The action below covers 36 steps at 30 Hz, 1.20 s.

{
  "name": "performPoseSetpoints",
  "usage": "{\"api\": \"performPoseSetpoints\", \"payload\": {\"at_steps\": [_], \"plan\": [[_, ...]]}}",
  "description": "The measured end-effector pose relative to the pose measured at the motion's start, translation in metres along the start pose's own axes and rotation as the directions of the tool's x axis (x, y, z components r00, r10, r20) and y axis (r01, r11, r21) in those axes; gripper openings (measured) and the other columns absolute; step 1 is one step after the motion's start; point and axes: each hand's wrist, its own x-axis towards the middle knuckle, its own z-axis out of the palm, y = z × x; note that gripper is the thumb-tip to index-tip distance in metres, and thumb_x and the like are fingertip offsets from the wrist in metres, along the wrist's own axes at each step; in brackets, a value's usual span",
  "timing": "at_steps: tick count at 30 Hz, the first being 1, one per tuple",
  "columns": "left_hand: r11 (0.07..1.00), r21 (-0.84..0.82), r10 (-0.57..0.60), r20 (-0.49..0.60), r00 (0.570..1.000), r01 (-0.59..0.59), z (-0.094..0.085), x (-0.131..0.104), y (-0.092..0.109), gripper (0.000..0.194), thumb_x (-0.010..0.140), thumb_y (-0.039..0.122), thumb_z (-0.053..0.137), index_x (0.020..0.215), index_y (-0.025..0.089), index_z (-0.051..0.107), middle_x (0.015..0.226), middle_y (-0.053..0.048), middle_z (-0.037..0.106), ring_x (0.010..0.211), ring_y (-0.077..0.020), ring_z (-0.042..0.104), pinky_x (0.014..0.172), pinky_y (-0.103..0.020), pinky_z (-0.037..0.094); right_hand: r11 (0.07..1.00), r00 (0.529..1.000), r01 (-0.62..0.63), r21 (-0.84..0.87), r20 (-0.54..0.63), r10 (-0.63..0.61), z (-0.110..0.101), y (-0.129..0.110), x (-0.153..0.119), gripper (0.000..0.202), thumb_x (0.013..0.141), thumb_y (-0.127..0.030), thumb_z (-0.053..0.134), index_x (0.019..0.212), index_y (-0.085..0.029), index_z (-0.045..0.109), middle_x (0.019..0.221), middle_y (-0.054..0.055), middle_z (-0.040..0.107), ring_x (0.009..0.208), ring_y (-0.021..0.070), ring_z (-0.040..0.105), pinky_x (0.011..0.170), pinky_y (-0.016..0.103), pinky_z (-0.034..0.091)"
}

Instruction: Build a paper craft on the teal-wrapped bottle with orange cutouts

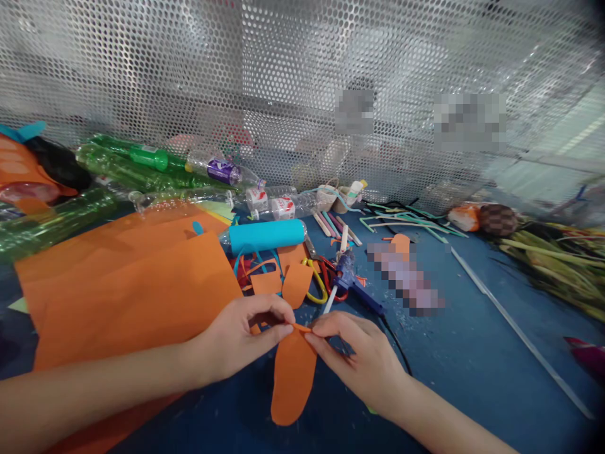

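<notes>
Between my hands hangs a rounded orange paper cutout (293, 381), its top edge folded over. My left hand (241, 337) pinches the left end of that fold between thumb and fingers. The right end is pinched the same way by my right hand (362, 353). Just beyond the hands lies a blue hot glue gun (347, 277) with a white glue stick in it. Beside it are scissors with yellow handles (317, 291) and another pair with red handles (327, 277). Orange paper scraps (297, 285) lie behind my left hand.
Large orange sheets (142, 284) cover the left of the blue table (454, 378). A bottle wrapped in cyan paper (267, 236) lies behind the scraps. Green bottles (137, 167) and clear bottles (283, 205) line the perforated metal screen (283, 75). Dried husks (553, 265) lie at right.
</notes>
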Motion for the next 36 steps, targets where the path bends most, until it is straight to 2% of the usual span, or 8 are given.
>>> {"api": "performPoseSetpoints", "payload": {"at_steps": [3,5,8,14,22,32,36], "plan": [[0.998,0.037,0.052,-0.016,0.999,-0.051,0.0005,-0.0007,-0.0013,0.007,0.082,0.017,0.051,0.079,0.017,0.059,0.080,-0.001,0.062,0.076,-0.0121,0.058,0.071,-0.022,0.046,1.000,1.000,0.030,0.006,-0.002,-0.030,-0.0002,0.0000,0.0013,0.010,0.086,-0.014,0.052,0.079,-0.021,0.052,0.075,0.000,0.064,0.067,0.0119,0.061,0.060,0.022,0.046],[0.996,0.054,0.074,-0.005,0.997,-0.074,0.0005,-0.0013,-0.0029,0.008,0.082,0.015,0.051,0.079,0.017,0.058,0.081,-0.001,0.062,0.077,-0.0120,0.058,0.072,-0.022,0.046,1.000,1.000,-0.004,0.021,-0.022,0.004,0.0004,0.0001,0.0018,0.008,0.083,-0.015,0.055,0.085,-0.022,0.052,0.077,0.000,0.064,0.068,0.0121,0.061,0.062,0.022,0.048],[0.993,0.075,0.087,0.018,0.996,-0.088,0.0002,-0.0020,-0.0045,0.010,0.081,0.012,0.051,0.080,0.017,0.059,0.083,-0.001,0.063,0.079,-0.0120,0.059,0.075,-0.022,0.046,0.996,0.999,-0.053,0.067,-0.008,0.054,0.0015,-0.0002,0.0019,0.016,0.082,-0.019,0.059,0.096,-0.022,0.053,0.081,0.000,0.066,0.072,0.0121,0.063,0.065,0.021,0.050],[0.979,0.146,0.137,0.026,0.990,-0.139,0.0000,-0.0033,-0.0026,0.009,0.081,0.014,0.056,0.087,0.018,0.061,0.083,-0.001,0.064,0.077,-0.0110,0.059,0.073,-0.021,0.047,0.997,0.999,-0.032,0.067,-0.003,0.032,0.0025,-0.0042,0.0028,0.006,0.083,-0.016,0.057,0.085,-0.021,0.058,0.075,-0.001,0.066,0.067,0.0109,0.063,0.061,0.020,0.048],[0.947,0.217,0.239,0.027,0.971,-0.239,-0.0002,-0.0040,-0.0029,0.009,0.083,0.016,0.053,0.085,0.017,0.062,0.080,-0.002,0.065,0.075,-0.0122,0.061,0.072,-0.023,0.048,0.998,0.998,-0.032,0.062,-0.049,0.035,0.0034,-0.0083,0.0045,0.014,0.076,-0.009,0.054,0.084,-0.021,0.058,0.072,-0.002,0.065,0.063,0.0097,0.061,0.060,0.019,0.048],[0.946,0.228,0.230,0.027,0.973,-0.230,-0.0015,-0.0017,0.0003,0.011,0.082,0.014,0.052,0.085,0.017,0.062,0.080,-0.003,0.066,0.074,-0.0127,0.061,0.071,-0.024,0.049,0.997,0.998,-0.052,0.056,-0.040,0.055,-0.0037,-0.0087,0.0053,0.023,0.071,-0.005,0.050,0.086,-0.021,0.058,0.076,0.000,0.067,0.067,0.0115,0.063,0.062,0.020,0.050],[0.944,0.241,0.226,0.027,0.974,-0.226,-0.0001,-0.0009,-0.0022,0.012,0.080,0.011,0.052,0.083,0.018,0.061,0.080,-0.003,0.065,0.075,-0.0129,0.060,0.072,-0.024,0.048,0.992,0.996,-0.094,0.090,0.005,0.093,0.0010,-0.0082,0.0043,0.014,0.075,-0.011,0.055,0.085,-0.020,0.058,0.076,-0.001,0.066,0.067,0.0109,0.062,0.062,0.020,0.049]]}}
